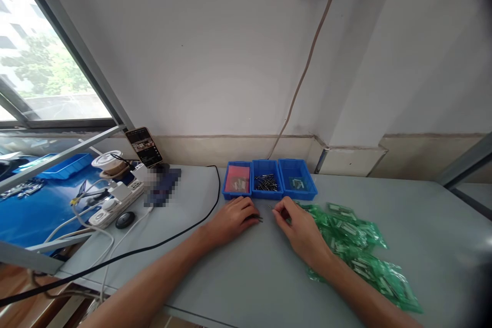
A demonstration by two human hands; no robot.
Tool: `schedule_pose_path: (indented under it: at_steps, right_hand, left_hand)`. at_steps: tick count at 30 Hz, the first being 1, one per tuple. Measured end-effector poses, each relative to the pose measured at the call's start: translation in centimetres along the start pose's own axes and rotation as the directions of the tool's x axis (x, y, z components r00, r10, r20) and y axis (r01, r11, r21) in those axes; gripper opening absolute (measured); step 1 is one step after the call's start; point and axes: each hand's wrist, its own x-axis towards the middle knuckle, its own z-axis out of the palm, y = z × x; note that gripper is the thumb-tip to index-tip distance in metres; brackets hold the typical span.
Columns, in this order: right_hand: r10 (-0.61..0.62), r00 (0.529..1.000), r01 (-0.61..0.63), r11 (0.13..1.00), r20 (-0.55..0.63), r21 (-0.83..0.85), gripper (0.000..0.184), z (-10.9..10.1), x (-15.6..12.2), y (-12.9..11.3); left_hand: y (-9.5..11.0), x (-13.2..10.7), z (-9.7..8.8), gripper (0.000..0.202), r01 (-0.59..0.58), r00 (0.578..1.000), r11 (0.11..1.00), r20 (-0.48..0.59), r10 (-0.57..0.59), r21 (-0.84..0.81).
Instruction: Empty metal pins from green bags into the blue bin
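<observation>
The left forearm (154,277) is crossing the surface's (238,287) front edge. Toward the far edge, a thin, metallic piece (270,207) is projecting leftward from the right hand's (298,223) pinched fingers, its long axis slanting slightly away; the left hand's (236,218) curled fingers are holding dark, slender pieces (261,219).

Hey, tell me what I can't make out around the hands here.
All in the head view:
Small dark pieces at the left hand: partly covered by its fingers.
Thin piece at the right hand: too small to identify.
Exact contents of the translucent green plastic packets: blurred behind glossy wrapping.
</observation>
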Motion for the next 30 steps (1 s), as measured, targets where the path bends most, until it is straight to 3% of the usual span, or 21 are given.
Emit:
schedule_pose_path:
  at_steps: [5,11,20,30]
  right_hand:
    - [-0.002,1.000,0.003,1.000,-0.021,0.026,0.005,0.3,0.0,0.1]
    - [-0.079,0.996,0.080,0.997,-0.033,0.020,0.020,0.4,0.0,0.1]
    - [-0.068,0.996,0.068,0.998,-0.059,0.002,0.018,0.1,0.2,0.3]
    - [-0.073,0.995,0.074,0.997,-0.069,0.014,0.020,0.4,1.0,1.3]
  left_hand:
    - [0.2,0.1,-0.4,0.020,-0.012,1.000,1.000,0.005,0.012,-0.001]
    - [0.2,0.1,-0.2,0.019,-0.004,1.000,1.000,-0.006,0.004,-0.012]
    - [0.3,-0.2,-0.5,0.019,-0.002,1.000,1.000,0.005,0.002,0.006]
    - [-0.1,-0.3,0.4,0.017,-0.029,0.999,0.987,-0.039,0.036,0.155]
